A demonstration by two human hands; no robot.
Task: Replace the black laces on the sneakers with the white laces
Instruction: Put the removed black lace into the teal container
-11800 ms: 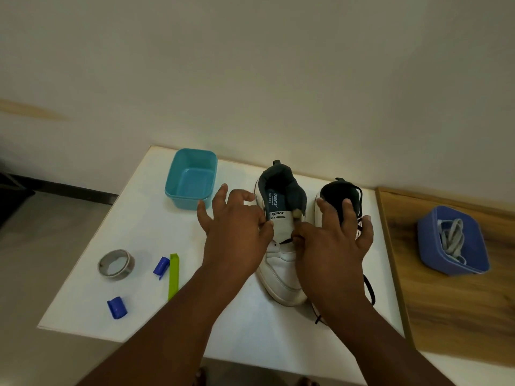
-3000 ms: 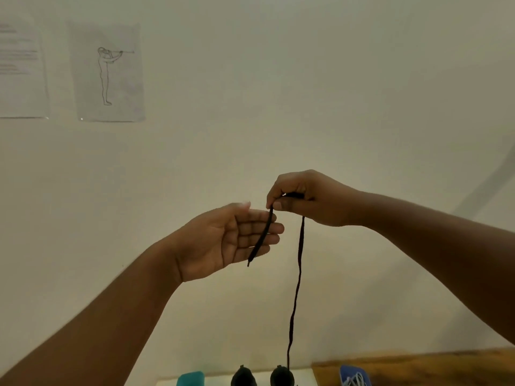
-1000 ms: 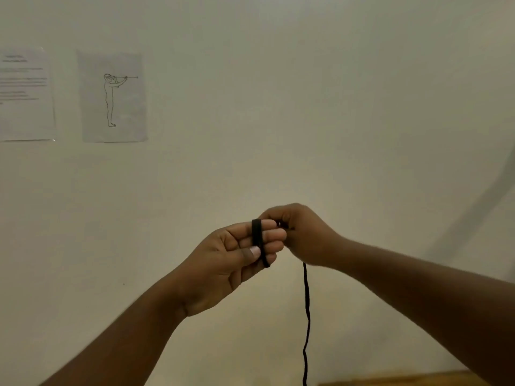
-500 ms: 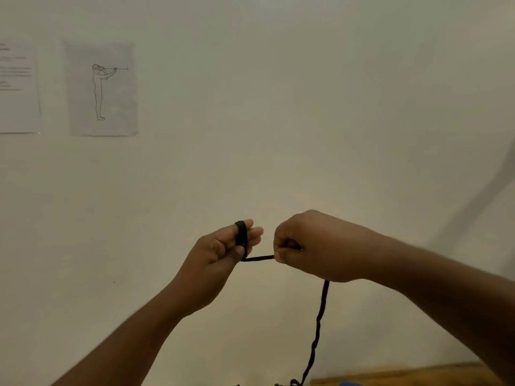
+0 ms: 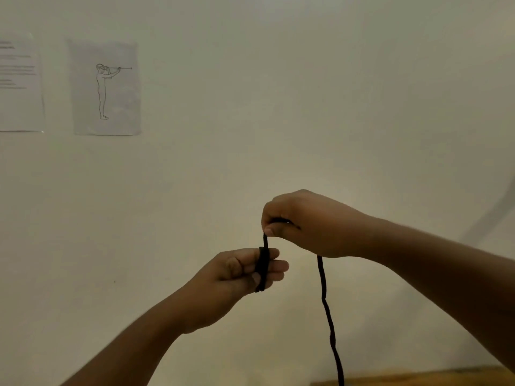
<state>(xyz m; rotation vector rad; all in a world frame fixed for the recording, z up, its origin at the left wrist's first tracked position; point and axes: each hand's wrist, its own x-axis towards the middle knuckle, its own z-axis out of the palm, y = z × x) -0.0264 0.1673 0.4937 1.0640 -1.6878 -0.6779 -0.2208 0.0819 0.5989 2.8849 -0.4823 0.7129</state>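
Both hands are raised in front of a pale wall. A black lace (image 5: 326,302) is wound in loops around the fingers of my left hand (image 5: 239,274), whose thumb presses on the coil. My right hand (image 5: 306,224) sits just above and to the right and pinches the lace. From that pinch a short stretch runs down to the coil, and the long free end hangs down out of the bottom of the frame. The sneakers and the white laces are out of view.
Two paper sheets are stuck on the wall at the upper left: a drawing of a standing figure (image 5: 106,89) and a text page (image 5: 19,82). A strip of wooden surface (image 5: 418,377) shows at the bottom right.
My right hand has risen from beside my left hand to above it, carrying the lace around the left fingers. The view has tilted up since the sneakers were on the table.
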